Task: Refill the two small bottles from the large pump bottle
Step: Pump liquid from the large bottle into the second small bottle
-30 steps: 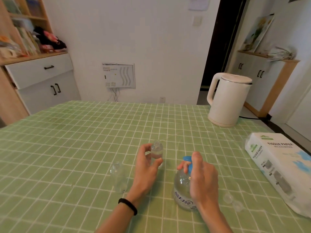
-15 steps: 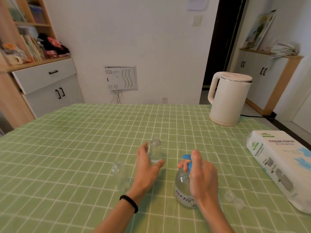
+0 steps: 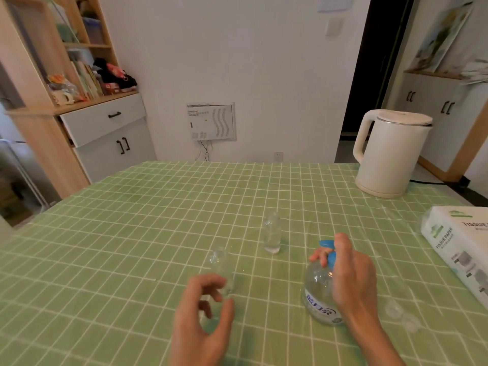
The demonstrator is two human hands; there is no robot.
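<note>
The right hand [image 3: 348, 276] is gripping the pump bottle [image 3: 318, 297] high up, its fingers curling round the neck just under the blue pump head [image 3: 327, 250], and the bottle is standing upright on the green checked table [image 3: 132, 247]. From that bottle, the nearer small bottle [image 3: 221, 268] is standing at about nine o'clock and the farther small bottle [image 3: 272, 235] at about eleven o'clock, both upright and uncapped; two clear caps [image 3: 393, 309] are lying at about four o'clock. The left hand [image 3: 203, 310] is hanging just beside the nearer small bottle with thumb and fingers spread in a loose C and holding nothing; whether a fingertip is touching the base I cannot tell. The small bottles are looking light, thin-walled and easy to knock over, and slippery if wet, so taking one low round the body with thumb and two fingers is probably the safest hold. The pump bottle is looking heavier with liquid and stiff enough to steady by the neck while pressing. A kettle [image 3: 390, 154] is standing at one o'clock and a tissue pack [image 3: 459, 249] at three o'clock.
</note>
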